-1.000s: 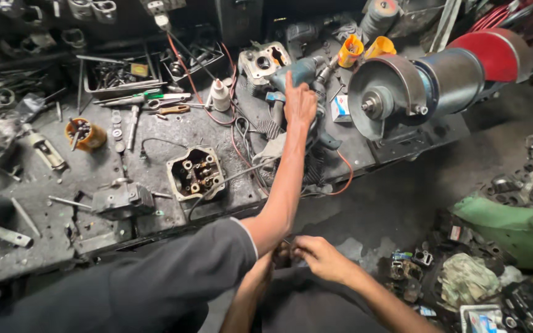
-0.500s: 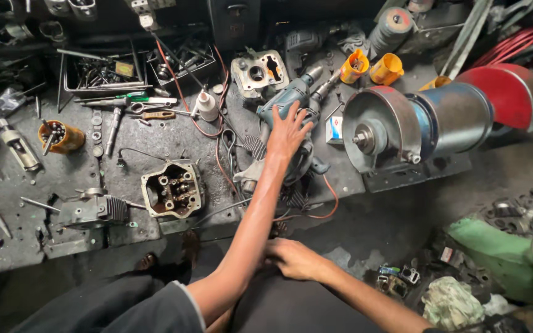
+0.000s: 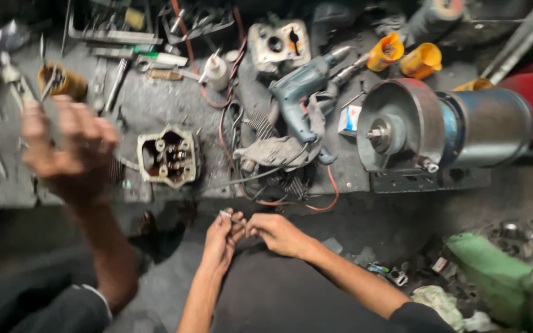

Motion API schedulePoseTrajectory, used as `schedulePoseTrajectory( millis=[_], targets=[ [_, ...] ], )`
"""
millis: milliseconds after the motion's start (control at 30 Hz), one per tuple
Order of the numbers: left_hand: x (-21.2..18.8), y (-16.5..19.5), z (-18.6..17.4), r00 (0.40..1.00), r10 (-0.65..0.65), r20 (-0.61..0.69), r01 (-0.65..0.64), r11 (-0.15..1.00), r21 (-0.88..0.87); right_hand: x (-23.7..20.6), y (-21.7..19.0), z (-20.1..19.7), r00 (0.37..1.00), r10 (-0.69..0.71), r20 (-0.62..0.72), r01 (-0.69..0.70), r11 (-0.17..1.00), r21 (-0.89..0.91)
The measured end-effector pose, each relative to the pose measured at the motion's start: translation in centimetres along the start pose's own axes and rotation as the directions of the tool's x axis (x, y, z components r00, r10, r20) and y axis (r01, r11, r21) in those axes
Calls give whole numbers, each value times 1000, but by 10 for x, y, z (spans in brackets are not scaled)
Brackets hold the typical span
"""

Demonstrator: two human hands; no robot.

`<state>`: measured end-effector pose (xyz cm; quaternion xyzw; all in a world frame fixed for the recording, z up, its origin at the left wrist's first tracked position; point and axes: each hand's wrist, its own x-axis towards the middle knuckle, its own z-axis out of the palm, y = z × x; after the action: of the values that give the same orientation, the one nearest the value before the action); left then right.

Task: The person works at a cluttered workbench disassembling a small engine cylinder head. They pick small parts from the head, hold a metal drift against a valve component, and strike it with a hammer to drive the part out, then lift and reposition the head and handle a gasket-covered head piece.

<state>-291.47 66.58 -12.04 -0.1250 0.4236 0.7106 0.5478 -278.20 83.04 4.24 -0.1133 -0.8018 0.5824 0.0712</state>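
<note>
Hands meet low in the near middle of the view, just in front of the counter (image 3: 155,105) edge and over the dark floor (image 3: 365,228). My left hand (image 3: 220,237) is closed narrow, its fingertips pinched on a small metal piece (image 3: 226,214) that sticks up a little above the knuckles. My right hand (image 3: 276,233) comes in from the right with its fingers curled in tight, and its tips press against the fingers of the left. I cannot tell whether it also grips the piece or only touches the other hand.

Another person's hand (image 3: 69,148) hangs blurred at the left, above the counter, with its fingers spread loosely and nothing in it that I can make out. A dark sleeve (image 3: 63,311) shows at its arm, near the bottom left.

On the counter, just beyond my hands, a grey rag (image 3: 276,151) lies across coiled cable. A teal power drill (image 3: 300,92) rests just beyond the rag. A red wire (image 3: 325,200) loops off the counter edge near my right hand. Left of the rag sits a square engine part (image 3: 168,155) with open ports. At the right stands a bench grinder (image 3: 402,126), its round face turned toward the drill. Two orange cups (image 3: 385,50) lie at the far side, beyond the grinder.
</note>
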Motion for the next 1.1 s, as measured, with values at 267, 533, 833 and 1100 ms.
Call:
schedulePoseTrajectory(
  millis=[267, 533, 833, 1100],
  targets=[
    [-45, 42, 69, 988, 151, 36, -147, 985, -90, 0, 10, 0, 990, -85, -110, 101, 983, 153],
    [-57, 54, 99, 919, 359, 160, -360, 933, -26, 5, 10, -10, 974, -182, -132, 211, 944, 255],
    [-66, 70, 117, 818, 527, 230, -568, 804, 178, 14, 2, -32, 976, -211, -61, 219, 921, 322],
    [-66, 72, 130, 858, 448, 250, -451, 891, -52, 26, -5, -29, 974, -223, -46, 226, 928, 296]
  ],
)
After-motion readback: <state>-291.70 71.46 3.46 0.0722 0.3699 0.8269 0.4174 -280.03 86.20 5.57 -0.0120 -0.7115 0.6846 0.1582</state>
